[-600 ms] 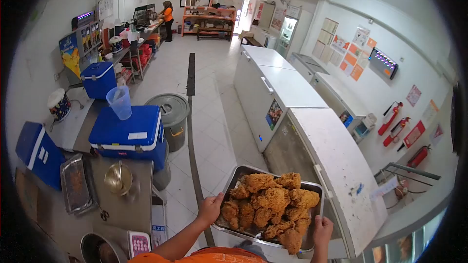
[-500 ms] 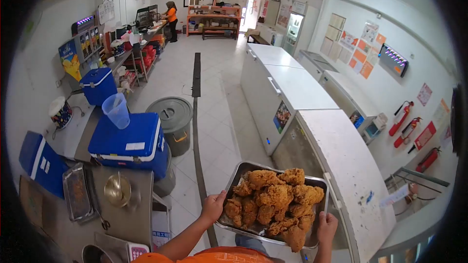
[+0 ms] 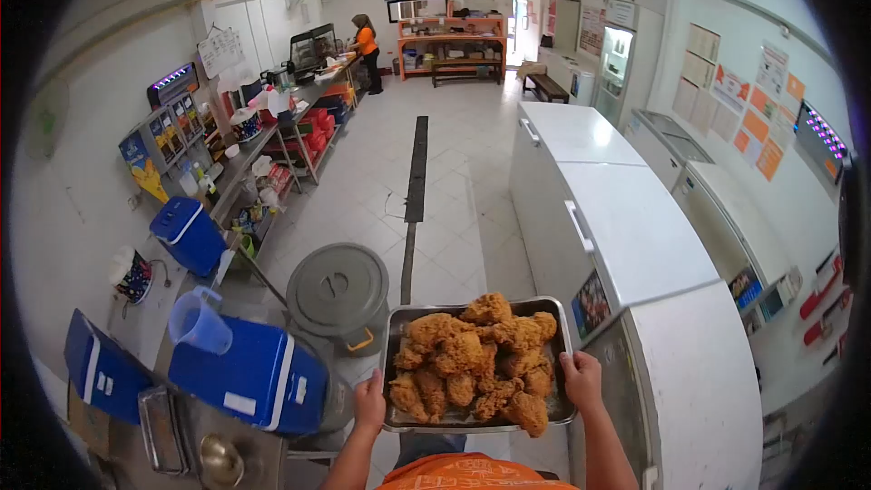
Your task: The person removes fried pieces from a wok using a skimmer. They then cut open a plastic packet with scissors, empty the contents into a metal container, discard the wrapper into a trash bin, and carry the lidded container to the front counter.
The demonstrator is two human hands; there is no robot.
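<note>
A metal tray (image 3: pixel 561 417) is held level in front of my body, piled with several pieces of fried chicken (image 3: pixel 467 358). My left hand (image 3: pixel 369 402) grips the tray's left side, with the thumb up by the rim. On the opposite side my right hand (image 3: pixel 581 379) is closed on the edge, its thumb over the rim. The fingers under the tray are hidden on both sides. Below and behind the tray's left corner stands a lidded grey bin (image 3: pixel 337 286) on the floor.
White chest freezers (image 3: pixel 626 218) line the right side. On the left, a steel counter carries a blue cooler (image 3: pixel 245 372) with a clear plastic jug (image 3: pixel 201 322) on top, and a metal bowl (image 3: pixel 220 461). A tiled floor aisle (image 3: pixel 454 209) runs ahead, where a person (image 3: pixel 366 50) stands at the far counter.
The view has moved forward and turned left, so the bin and freezers appear nearer. The tray sits further left in view, still between both hands.
</note>
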